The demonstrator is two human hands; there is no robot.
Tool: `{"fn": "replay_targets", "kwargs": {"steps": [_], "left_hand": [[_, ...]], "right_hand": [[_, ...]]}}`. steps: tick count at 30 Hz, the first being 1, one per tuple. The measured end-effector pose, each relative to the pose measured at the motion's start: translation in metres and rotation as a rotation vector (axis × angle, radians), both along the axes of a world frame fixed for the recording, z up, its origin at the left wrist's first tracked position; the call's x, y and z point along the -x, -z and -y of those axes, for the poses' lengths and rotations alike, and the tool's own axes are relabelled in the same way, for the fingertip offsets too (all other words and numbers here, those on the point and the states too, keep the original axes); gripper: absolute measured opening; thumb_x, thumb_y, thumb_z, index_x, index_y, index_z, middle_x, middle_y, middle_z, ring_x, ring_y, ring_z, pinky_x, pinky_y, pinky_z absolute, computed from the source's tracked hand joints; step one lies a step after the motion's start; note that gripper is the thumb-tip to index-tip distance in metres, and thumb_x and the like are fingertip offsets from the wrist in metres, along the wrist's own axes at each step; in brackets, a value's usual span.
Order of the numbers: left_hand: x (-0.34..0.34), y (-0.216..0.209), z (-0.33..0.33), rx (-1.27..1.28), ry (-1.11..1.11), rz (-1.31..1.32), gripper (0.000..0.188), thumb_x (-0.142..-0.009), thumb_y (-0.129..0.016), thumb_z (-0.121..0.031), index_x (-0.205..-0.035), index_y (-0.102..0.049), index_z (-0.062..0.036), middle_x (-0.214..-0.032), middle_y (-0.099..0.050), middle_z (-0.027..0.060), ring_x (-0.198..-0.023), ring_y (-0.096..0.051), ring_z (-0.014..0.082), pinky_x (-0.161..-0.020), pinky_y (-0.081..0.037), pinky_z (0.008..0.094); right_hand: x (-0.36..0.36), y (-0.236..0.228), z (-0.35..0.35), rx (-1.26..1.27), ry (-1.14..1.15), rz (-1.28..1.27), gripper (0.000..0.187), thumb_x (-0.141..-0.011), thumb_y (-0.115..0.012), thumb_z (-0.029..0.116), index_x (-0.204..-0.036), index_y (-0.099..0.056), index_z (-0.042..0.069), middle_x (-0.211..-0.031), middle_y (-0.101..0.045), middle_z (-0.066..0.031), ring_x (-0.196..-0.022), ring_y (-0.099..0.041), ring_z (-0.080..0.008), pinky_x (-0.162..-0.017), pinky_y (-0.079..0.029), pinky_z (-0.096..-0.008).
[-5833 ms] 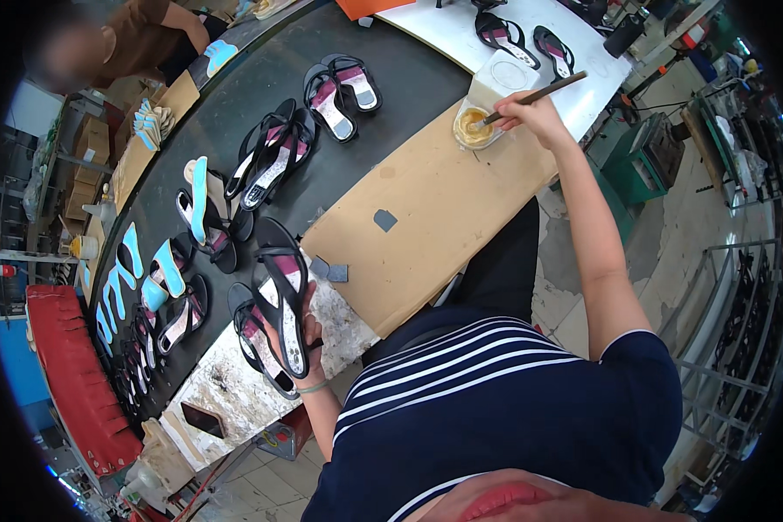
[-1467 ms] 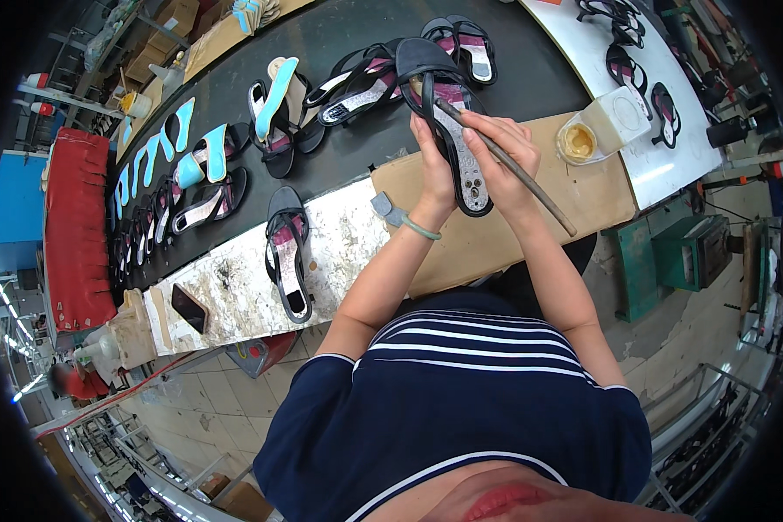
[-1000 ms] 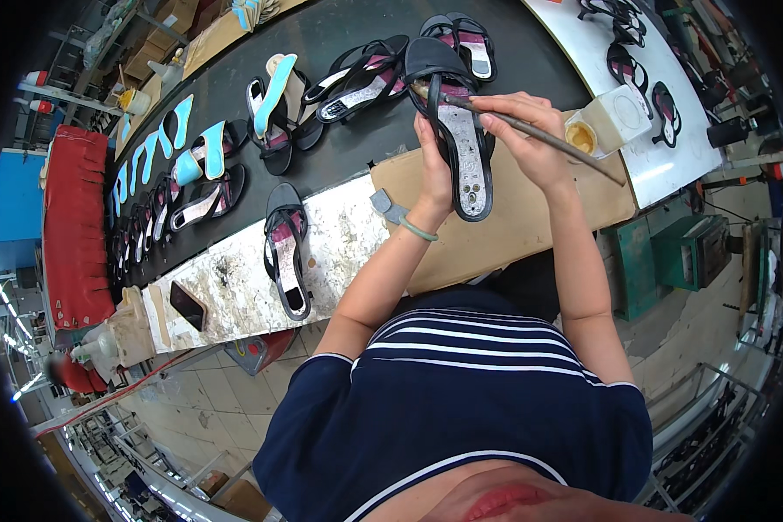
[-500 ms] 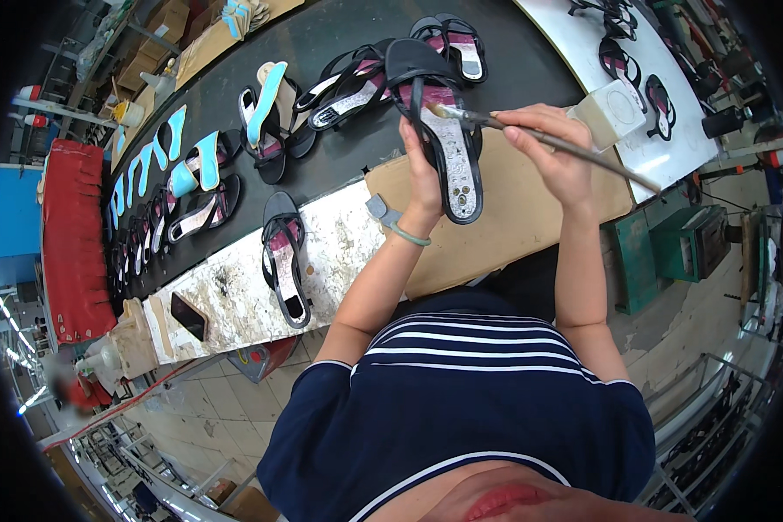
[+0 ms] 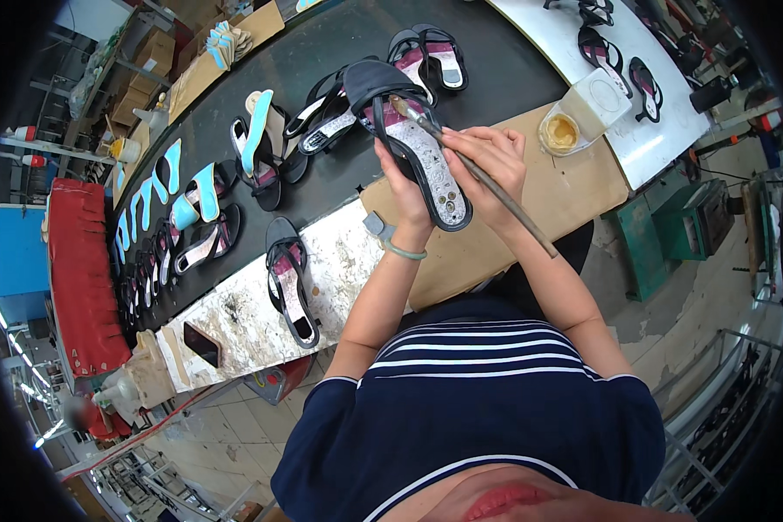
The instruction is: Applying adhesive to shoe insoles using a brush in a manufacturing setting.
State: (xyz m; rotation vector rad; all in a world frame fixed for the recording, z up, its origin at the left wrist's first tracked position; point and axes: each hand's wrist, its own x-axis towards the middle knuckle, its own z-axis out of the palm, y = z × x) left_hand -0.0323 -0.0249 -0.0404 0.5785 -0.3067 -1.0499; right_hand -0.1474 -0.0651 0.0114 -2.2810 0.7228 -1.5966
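Note:
My left hand (image 5: 404, 193) grips a black strappy sandal (image 5: 419, 150) from its left edge, holding it above the bench with the heel end toward me. Its footbed is pale and speckled, with a purplish front part. In my closed right hand (image 5: 493, 167) is a long-handled brush (image 5: 515, 207). The bristles touch the purplish area just below the wide toe strap. To the right, a translucent square container (image 5: 602, 97) has a round opening with a yellowish substance in it. Another black sandal (image 5: 291, 283) lies alone on the stained, pale bench top to the left.
Several black sandals stand on the dark belt (image 5: 348, 35) beyond my hands. Turquoise insoles (image 5: 207, 191) lie on some at the left. A phone (image 5: 202, 344) sits at the bench's left end, by a red padded cover (image 5: 85, 278). Brown cardboard (image 5: 531, 204) lies beneath my hands.
The sandal has shifted left and tilted, its heel pointing more to the right. My right hand has moved left and lower, and the brush handle slopes more steeply. The container's opening is now uncovered.

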Motion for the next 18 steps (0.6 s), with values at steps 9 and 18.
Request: {"fn": "replay_targets", "kwargs": {"steps": [9, 18], "left_hand": [[0.001, 0.005, -0.001, -0.042, -0.132, 0.035, 0.056, -0.104, -0.026, -0.053, -0.132, -0.049, -0.0092, -0.123, -0.058, 0.0061, -0.113, -0.056, 0.0182, -0.101, -0.044, 0.0338], [-0.007, 0.025, -0.003, 0.062, -0.094, 0.123, 0.049, -0.106, -0.023, -0.046, -0.146, -0.029, -0.0168, -0.134, -0.047, 0.0045, -0.12, -0.051, 0.0177, -0.102, -0.043, 0.0341]], "right_hand": [[-0.007, 0.002, -0.007, 0.046, 0.067, -0.018, 0.018, -0.079, -0.073, 0.012, -0.096, -0.073, 0.006, -0.093, -0.074, -0.0042, -0.085, -0.065, -0.0172, -0.085, -0.031, -0.0375], [-0.011, 0.001, -0.013, 0.07, 0.116, -0.046, 0.019, -0.078, -0.073, 0.014, -0.096, -0.072, 0.006, -0.091, -0.074, -0.0044, -0.084, -0.065, -0.0171, -0.084, -0.03, -0.0405]]}}
